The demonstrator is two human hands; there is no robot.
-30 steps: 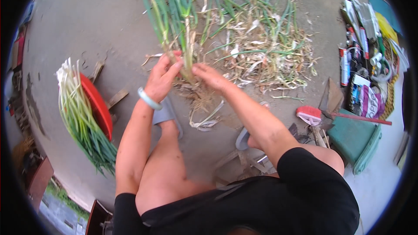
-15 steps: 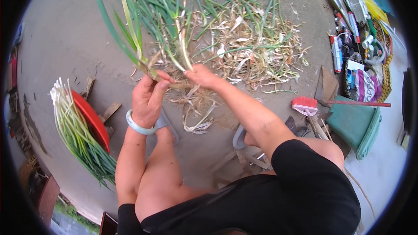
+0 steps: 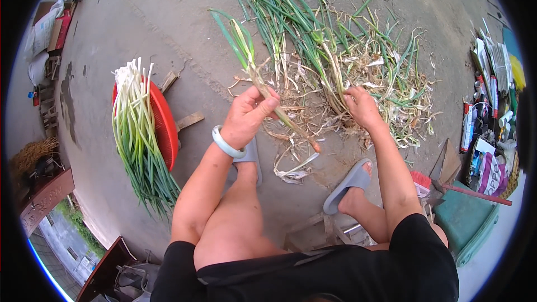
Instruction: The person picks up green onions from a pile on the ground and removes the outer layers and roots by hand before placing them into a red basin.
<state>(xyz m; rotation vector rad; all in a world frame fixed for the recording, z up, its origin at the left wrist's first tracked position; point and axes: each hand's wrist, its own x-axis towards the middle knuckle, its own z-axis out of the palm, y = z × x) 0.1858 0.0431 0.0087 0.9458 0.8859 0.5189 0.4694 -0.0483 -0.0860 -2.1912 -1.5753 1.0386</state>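
My left hand [image 3: 250,111] is closed around a single scallion [image 3: 258,81], its brown-skinned stalk slanting down to a reddish root end and its green leaves pointing up and away. A pale bangle circles that wrist. Farther right, my right hand [image 3: 362,107] has its fingers pinched at the lower end of a scallion stalk [image 3: 334,72] beside the pile. Long green uncleaned scallions [image 3: 296,19] lie on the ground beyond both hands. At the left, a bundle of cleaned scallions [image 3: 134,140] with white ends leans over a red plastic basket [image 3: 166,126].
Dry peelings and roots [image 3: 403,92] are heaped on the concrete floor at the right. Near my right knee are a red brush [image 3: 420,183] and a green bin [image 3: 465,215]. Assorted clutter [image 3: 492,117] lines the right edge. A grey slipper [image 3: 347,187] is on my right foot.
My hands have moved apart. The left holds the scallion with its root end now in sight; the right has shifted to the pile's stalks. The whole view has also swung left.
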